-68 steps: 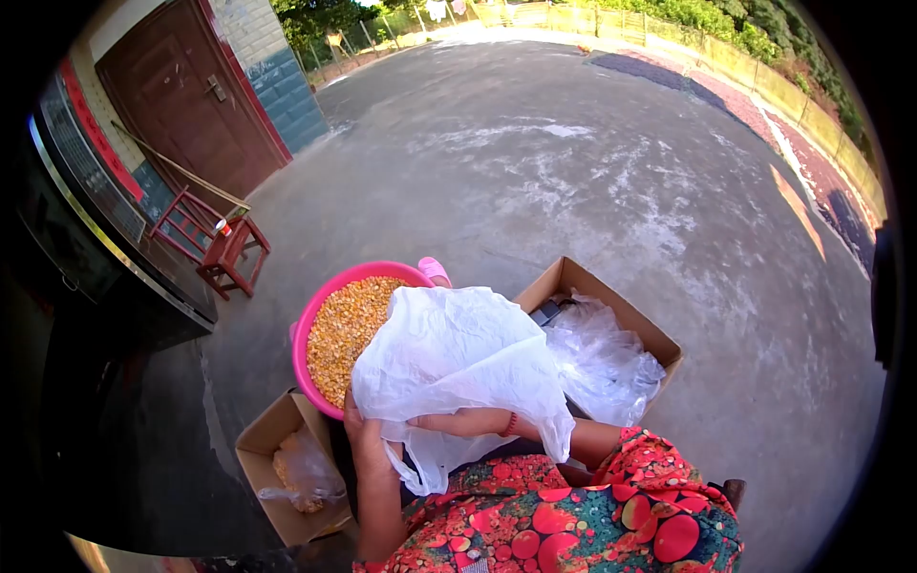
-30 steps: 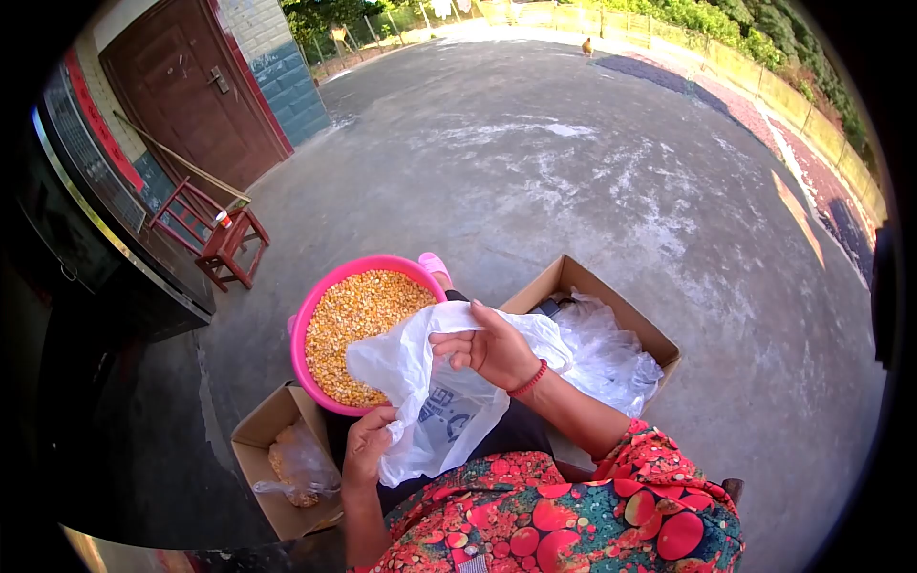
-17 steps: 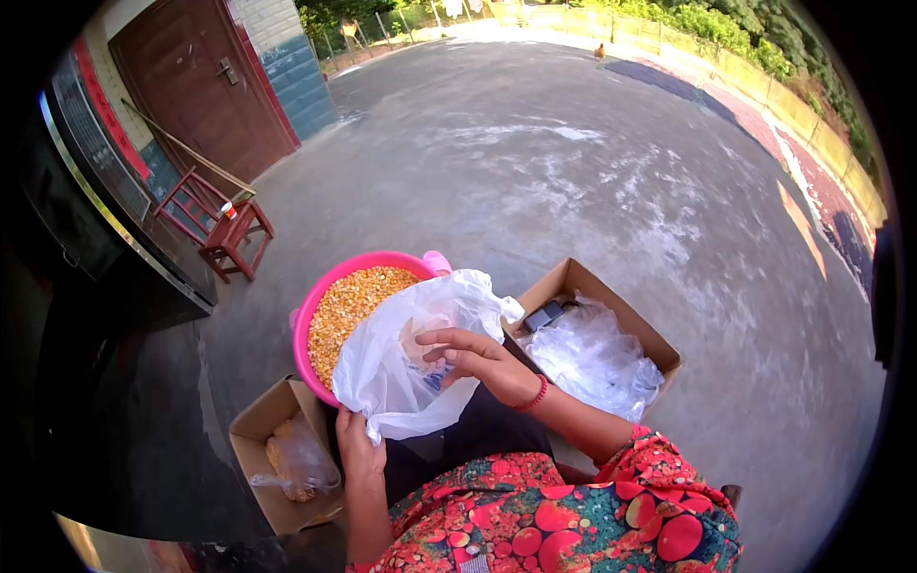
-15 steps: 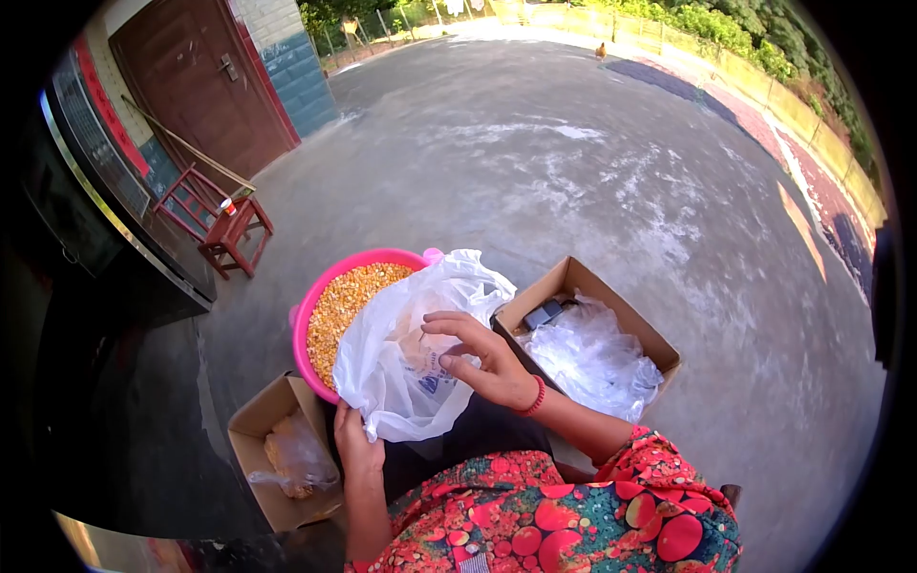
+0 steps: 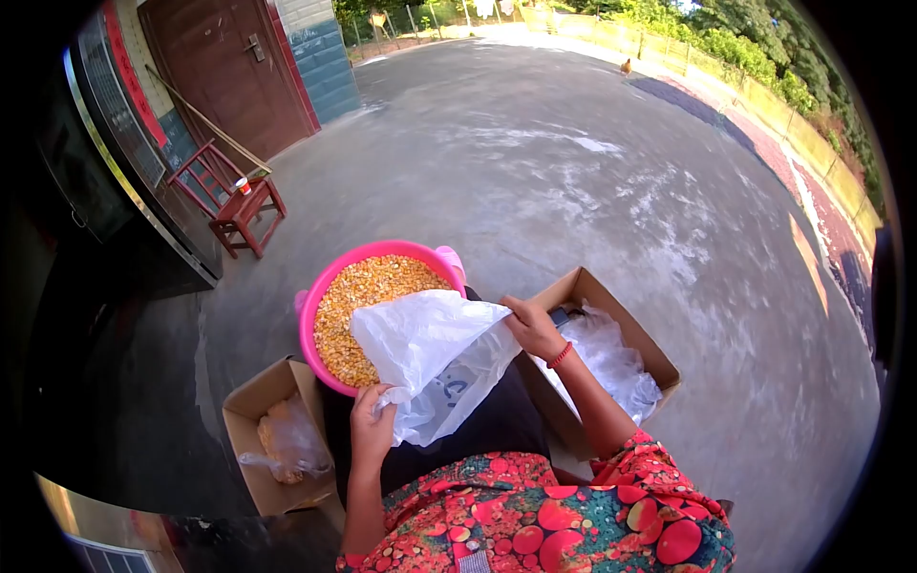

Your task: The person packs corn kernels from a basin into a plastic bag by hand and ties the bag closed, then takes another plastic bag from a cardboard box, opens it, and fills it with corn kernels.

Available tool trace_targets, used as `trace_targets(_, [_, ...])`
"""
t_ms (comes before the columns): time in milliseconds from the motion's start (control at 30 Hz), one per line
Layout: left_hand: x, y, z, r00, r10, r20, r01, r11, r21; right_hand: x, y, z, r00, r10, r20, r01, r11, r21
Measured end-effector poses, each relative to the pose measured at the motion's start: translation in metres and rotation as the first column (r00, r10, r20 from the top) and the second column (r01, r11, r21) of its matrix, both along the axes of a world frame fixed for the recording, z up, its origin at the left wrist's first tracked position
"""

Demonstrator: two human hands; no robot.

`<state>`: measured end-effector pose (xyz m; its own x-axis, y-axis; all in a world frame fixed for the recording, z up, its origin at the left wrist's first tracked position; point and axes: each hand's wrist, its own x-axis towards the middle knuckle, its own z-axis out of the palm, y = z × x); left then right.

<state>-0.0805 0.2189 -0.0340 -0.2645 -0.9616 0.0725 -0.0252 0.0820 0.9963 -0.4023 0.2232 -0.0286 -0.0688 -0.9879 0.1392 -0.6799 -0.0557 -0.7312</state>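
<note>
A white plastic bag (image 5: 430,344) with dark print is stretched between my two hands above my lap, partly covering a pink basin (image 5: 308,329) of yellow corn kernels (image 5: 368,296). My left hand (image 5: 373,420) pinches the bag's lower left edge. At the bag's upper right corner, my right hand (image 5: 535,328), with a red bracelet at the wrist, grips the plastic. The bag's mouth faces me. Right of my knees, a cardboard box (image 5: 659,358) holds clear plastic bags (image 5: 616,368). Another cardboard box (image 5: 244,430) at lower left contains a clear bag of corn (image 5: 287,439).
A red wooden chair (image 5: 244,210) with a paper cup (image 5: 244,186) stands at the left, near a brown door (image 5: 224,72). A pink shoe (image 5: 451,260) shows behind the basin. Far off are a chicken (image 5: 626,68) and a fence.
My right hand has left the bag's opening and now grips its right corner, pulling it out to the right. The bag is spread wider and flatter. The view has shifted slightly.
</note>
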Motion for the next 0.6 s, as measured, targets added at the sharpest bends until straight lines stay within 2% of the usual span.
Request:
trace_targets(33, [0.005,-0.003,-0.001,0.952,0.137,0.273,-0.038,0.941,-0.337,0.001,0.0,-0.003,0.939,0.052,0.339,-0.063,0.998,0.02])
trace_targets(67, [0.009,-0.006,-0.002,0.82,0.339,0.462,0.033,0.776,-0.63,0.001,0.002,-0.005,0.765,0.084,0.638,-0.124,0.992,0.018])
trace_targets(100, [0.014,-0.009,-0.004,0.82,0.337,0.463,0.035,0.777,-0.628,0.003,0.002,-0.007,0.765,0.082,0.639,-0.123,0.992,0.02])
trace_targets(167, [0.022,-0.012,-0.008,0.761,0.41,0.503,-0.083,0.83,-0.551,0.01,0.002,-0.007,0.414,0.149,0.898,-0.253,0.966,-0.044])
trace_targets(200, [0.025,-0.01,-0.002,0.792,0.346,0.504,-0.109,0.891,-0.44,0.014,0.001,-0.007,0.413,0.148,0.899,-0.255,0.966,-0.042])
trace_targets(233, [0.029,-0.012,-0.007,0.79,0.346,0.506,-0.11,0.892,-0.438,0.018,0.001,-0.008,0.345,0.142,0.928,-0.303,0.953,-0.033])
trace_targets(267, [0.031,-0.014,-0.012,0.88,0.287,0.379,-0.177,0.938,-0.299,0.021,0.001,-0.008,0.278,0.132,0.952,-0.348,0.937,-0.029])
trace_targets(300, [0.033,-0.016,-0.016,0.943,0.243,0.228,-0.213,0.966,-0.146,0.017,0.0,-0.015,0.278,0.132,0.952,-0.347,0.938,-0.029])
trace_targets(333, [0.035,-0.016,-0.018,0.966,0.201,0.165,-0.208,0.978,0.025,0.011,-0.003,-0.027,0.146,0.14,0.979,-0.488,0.871,-0.052])
trace_targets(367, [0.034,-0.016,-0.019,0.966,0.2,0.165,-0.207,0.978,0.026,0.012,-0.002,-0.024,0.013,0.127,0.992,-0.615,0.783,-0.092])
trace_targets(400, [0.033,-0.016,-0.02,0.971,0.24,0.006,-0.238,0.961,0.143,0.015,0.007,-0.017,0.13,0.103,0.986,-0.587,0.809,-0.007])
trace_targets(433, [0.032,-0.016,-0.02,0.945,0.291,-0.148,-0.246,0.933,0.262,0.016,0.007,-0.017,0.13,0.103,0.986,-0.587,0.809,-0.007])
trace_targets(467, [0.033,-0.018,-0.022,0.945,0.291,-0.148,-0.246,0.933,0.262,0.017,0.007,-0.017,0.165,0.179,0.97,-0.633,0.774,-0.035])
trace_targets(500, [0.036,-0.021,-0.025,0.923,0.301,-0.24,-0.231,0.931,0.283,0.017,0.007,-0.016,0.195,0.255,0.947,-0.677,0.734,-0.058])
trace_targets(533, [0.038,-0.023,-0.029,0.892,0.311,-0.329,-0.213,0.929,0.302,0.019,0.008,-0.014,0.222,0.254,0.941,-0.651,0.758,-0.051])
trace_targets(567, [0.041,-0.025,-0.033,0.892,0.311,-0.328,-0.213,0.929,0.303,0.021,0.007,-0.016,0.222,0.253,0.942,-0.65,0.758,-0.05])
trace_targets(600, [0.044,-0.027,-0.036,0.886,0.317,-0.338,-0.216,0.928,0.305,0.023,0.006,-0.018,0.267,0.273,0.924,-0.575,0.815,-0.075])
